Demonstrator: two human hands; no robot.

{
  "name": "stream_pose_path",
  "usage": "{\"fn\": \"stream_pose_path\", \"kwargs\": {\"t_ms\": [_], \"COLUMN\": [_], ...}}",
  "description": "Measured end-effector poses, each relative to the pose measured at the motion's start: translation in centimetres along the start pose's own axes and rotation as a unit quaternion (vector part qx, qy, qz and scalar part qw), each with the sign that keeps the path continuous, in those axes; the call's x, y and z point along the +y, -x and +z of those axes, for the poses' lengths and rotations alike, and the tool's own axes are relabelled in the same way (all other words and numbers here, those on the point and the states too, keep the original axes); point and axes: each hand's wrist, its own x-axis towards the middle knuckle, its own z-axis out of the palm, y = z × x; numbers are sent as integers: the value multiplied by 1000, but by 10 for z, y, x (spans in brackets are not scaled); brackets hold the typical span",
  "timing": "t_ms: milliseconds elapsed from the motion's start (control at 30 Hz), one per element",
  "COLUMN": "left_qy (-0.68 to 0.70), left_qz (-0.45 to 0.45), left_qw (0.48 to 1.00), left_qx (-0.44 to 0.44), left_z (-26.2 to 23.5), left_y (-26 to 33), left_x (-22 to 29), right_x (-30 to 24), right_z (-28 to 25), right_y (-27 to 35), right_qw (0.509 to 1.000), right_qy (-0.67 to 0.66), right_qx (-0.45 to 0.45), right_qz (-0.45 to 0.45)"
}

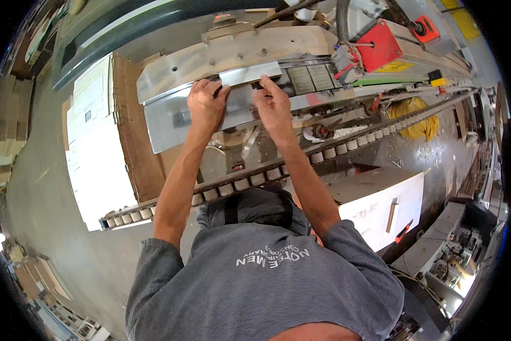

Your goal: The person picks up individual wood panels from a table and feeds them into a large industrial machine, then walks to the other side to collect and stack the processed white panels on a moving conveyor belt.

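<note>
A flat, shiny white piece lies across the metal bed of a machine in front of me, its long side running left to right. My left hand is closed at its near left corner, thumb and fingers pinched together. Close to the right end, my right hand is also closed, its fingertips against the near edge. Small dark bits show at both sets of fingertips, too little to name. Under my hands is a smooth metal plate. Beyond the piece stands a long metal guard with bolts.
A rail of white rollers crosses between me and the machine. Cardboard with white sheets stands at the left. Right of my hands are a red box with cables and a yellow cloth. A white-sided box holds a cutter.
</note>
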Motion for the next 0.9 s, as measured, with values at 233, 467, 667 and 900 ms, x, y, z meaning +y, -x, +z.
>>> {"fn": "stream_pose_path", "kwargs": {"t_ms": [233,467,667,900], "left_qy": [30,50,65,74], "left_qz": [43,53,77,104], "left_qw": [999,997,994,991], "left_qx": [2,-20,-35,-50], "left_z": [32,76,123,160], "left_y": [-9,-25,-40,-51], "left_x": [23,72,111,141], "right_x": [-1,30,35,-1], "right_z": [-29,-75,-117,-177], "right_y": [-11,-32,-44,18], "right_qw": [997,961,963,987], "right_qy": [74,238,241,151], "right_qx": [26,95,82,13], "right_qz": [20,-104,-87,-48]}}
